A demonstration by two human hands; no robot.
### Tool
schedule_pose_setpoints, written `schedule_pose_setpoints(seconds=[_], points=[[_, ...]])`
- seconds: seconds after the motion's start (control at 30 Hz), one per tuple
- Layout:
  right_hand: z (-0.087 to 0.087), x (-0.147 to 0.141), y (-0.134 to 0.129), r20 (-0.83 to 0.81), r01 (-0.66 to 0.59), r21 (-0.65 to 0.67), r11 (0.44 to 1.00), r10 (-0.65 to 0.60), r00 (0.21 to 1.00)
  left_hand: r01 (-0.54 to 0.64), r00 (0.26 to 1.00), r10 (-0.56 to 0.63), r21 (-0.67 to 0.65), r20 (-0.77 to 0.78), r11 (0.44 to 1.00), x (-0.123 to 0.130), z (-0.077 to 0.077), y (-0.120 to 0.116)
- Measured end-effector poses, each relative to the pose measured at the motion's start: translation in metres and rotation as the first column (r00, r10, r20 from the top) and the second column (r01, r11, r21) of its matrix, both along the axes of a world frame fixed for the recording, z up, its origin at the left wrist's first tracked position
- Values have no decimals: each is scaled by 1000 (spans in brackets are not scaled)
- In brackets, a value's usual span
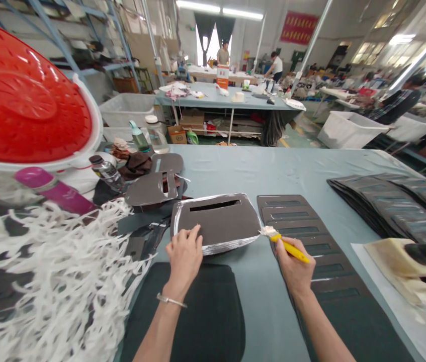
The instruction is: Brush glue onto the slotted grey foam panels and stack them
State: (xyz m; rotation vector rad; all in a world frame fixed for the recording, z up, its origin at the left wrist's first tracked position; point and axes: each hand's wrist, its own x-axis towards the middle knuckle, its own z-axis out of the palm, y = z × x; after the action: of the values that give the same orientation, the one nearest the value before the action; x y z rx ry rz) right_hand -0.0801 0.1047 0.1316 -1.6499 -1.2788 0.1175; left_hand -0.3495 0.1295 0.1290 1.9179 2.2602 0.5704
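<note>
The left hand (184, 259) rests on the near edge of a dark slotted panel (216, 221), its fingers pressed together against the surface. Beyond those fingers, the right hand (293, 264) pinches a yellow brush (290, 246), whose tip, thick with white paste (269, 231), touches the panel's right edge.

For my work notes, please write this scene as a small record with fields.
Left hand: resting on a slotted dark grey panel, its edge coated white
Right hand: holding a yellow-handled brush, white paste on its tip
Beside: a dark slotted sheet
Rest: stacked dark panels, cream foam block, red perforated lid, white netting
</note>
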Motion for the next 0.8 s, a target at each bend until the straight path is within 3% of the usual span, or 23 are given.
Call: schedule_pose_setpoints(seconds=[0.1, 0.2, 0.27, 0.3, 0.37, 0.47, 0.53, 0.6, 0.7, 0.8], points=[[10, -73, 33, -96, -207, 46, 977, 211, 973, 7, 984, 1, 48, -176, 999, 17, 3, -5], [13, -162, 63, -196, -398, 124, 909, 415, 888, 4, 967, 7, 41, -256, 999, 21, 1, -6], [9, -189, 77, -212, -467, 106, 878, 479, 852, 4, 962, 5, 33, -273, 999, 19, -1, -5], [5, -188, 83, -206, -476, 78, 876, 481, 852, 3, 962, 8, 41, -272, 999, 18, -3, -5], [-1, -160, 91, -178, -408, 19, 913, 404, 897, -8, 966, 27, 78, -257, 997, 17, -6, -4], [0, -95, 100, -103, -95, 0, 995, 95, 990, -24, 974, 49, 112, -221, 993, 18, -9, -4], [7, -78, 104, -57, 38, 30, 999, -36, 998, -26, 978, 47, 107, -205, 994, 19, -9, -3], [12, -97, 106, -60, -42, 68, 997, 46, 997, -26, 978, 46, 99, -206, 995, 19, -9, -2], [13, -159, 108, -101, -362, 86, 928, 370, 924, -12, 972, 31, 80, -235, 997, 17, -10, -1], [6, -186, 117, -75, -471, 27, 882, 471, 879, 1, 967, 17, 70, -253, 998, 14, -10, -2]])
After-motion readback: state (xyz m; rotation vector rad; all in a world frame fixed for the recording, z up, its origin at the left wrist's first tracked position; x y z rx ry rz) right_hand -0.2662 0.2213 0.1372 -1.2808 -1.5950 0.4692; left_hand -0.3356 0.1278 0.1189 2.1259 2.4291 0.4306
